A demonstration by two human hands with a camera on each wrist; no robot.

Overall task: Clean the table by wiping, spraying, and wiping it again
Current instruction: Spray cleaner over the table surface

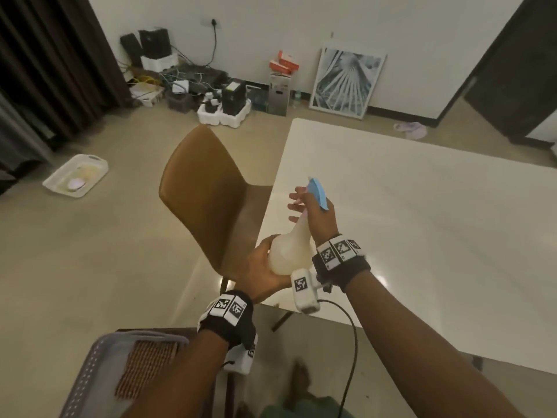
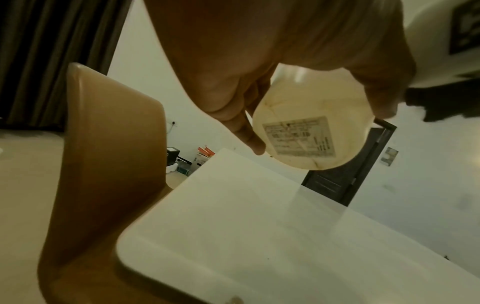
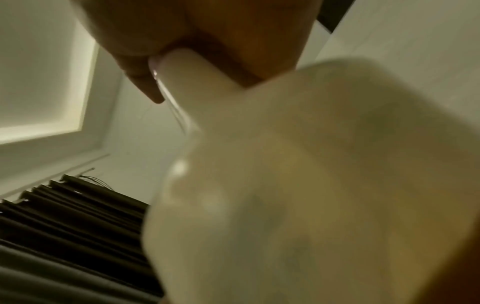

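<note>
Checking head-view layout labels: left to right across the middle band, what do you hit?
White plastic tray on the floor → brown curved-back chair → translucent spray bottle with blue trigger head, held by both hands → white glossy table.

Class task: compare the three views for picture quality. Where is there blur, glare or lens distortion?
Head view: dim, fairly sharp, walls bowed by the wide lens, small glare spots on the table. Left wrist view: tilted, soft; the label under the spray bottle is unreadable. Right wrist view: the bottle's body fills the frame, badly out of focus.
</note>
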